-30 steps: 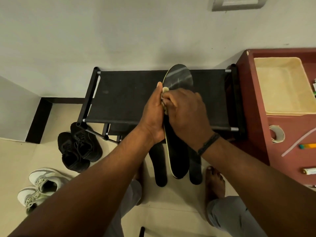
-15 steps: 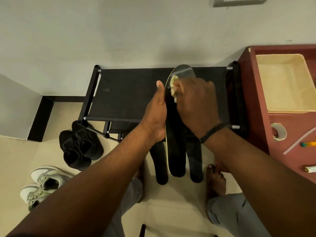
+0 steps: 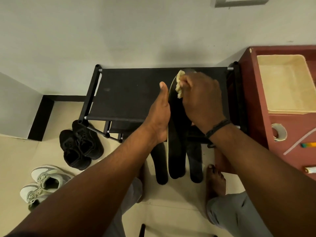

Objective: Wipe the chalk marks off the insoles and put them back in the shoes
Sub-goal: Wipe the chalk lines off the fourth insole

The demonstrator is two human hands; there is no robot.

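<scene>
Right hand [image 3: 201,101] fingers curl round a pale cloth [image 3: 179,86], pressing it on the insole [image 3: 177,134] toe above the black rack [image 3: 130,93]. Left hand [image 3: 160,115] grips the insole's edge, thumb straight. The insole is probably light and flexible; best supported mid-length.

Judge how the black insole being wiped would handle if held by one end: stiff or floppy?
Probably bendy: the insole looks thin and long, and the left hand braces its edge while the right hand rubs the cloth near its toe. Likely light. It should not roll, being flat.
</scene>
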